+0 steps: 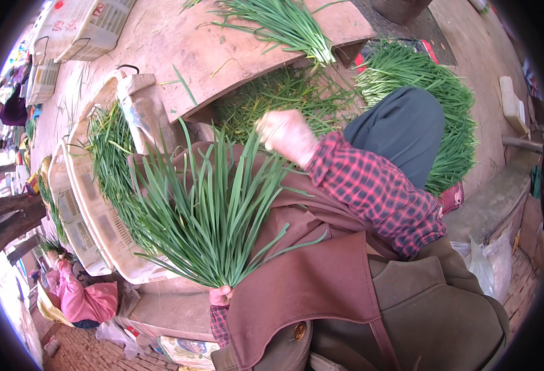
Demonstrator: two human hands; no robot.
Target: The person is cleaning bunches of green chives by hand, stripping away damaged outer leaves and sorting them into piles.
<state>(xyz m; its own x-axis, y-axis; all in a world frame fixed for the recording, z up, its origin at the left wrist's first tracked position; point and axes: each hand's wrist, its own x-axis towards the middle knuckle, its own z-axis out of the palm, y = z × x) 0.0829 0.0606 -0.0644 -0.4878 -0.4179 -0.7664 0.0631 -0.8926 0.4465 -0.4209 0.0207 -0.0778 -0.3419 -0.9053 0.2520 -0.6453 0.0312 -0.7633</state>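
Observation:
A large fanned bunch of garlic chives (216,210) spreads up across my lap, its long green leaves pointing away from me. At its base my left hand (220,295) is closed round the stems; most of that hand is hidden by the leaves and the brown apron. My right hand (287,137), in a red-and-navy checked sleeve, hovers just beyond the bunch's upper right side. Its fingers are curled in and slightly blurred, so I cannot make out what they hold, if anything. Loose chive leaves (284,99) lie in a heap on the ground beyond it.
A low wooden board (222,62) bears another chive bunch (284,28). A large chive pile (420,93) lies by my right knee (401,130). To the left stands a pale plastic crate (89,167) filled with chives. A person in pink (89,300) is at the lower left.

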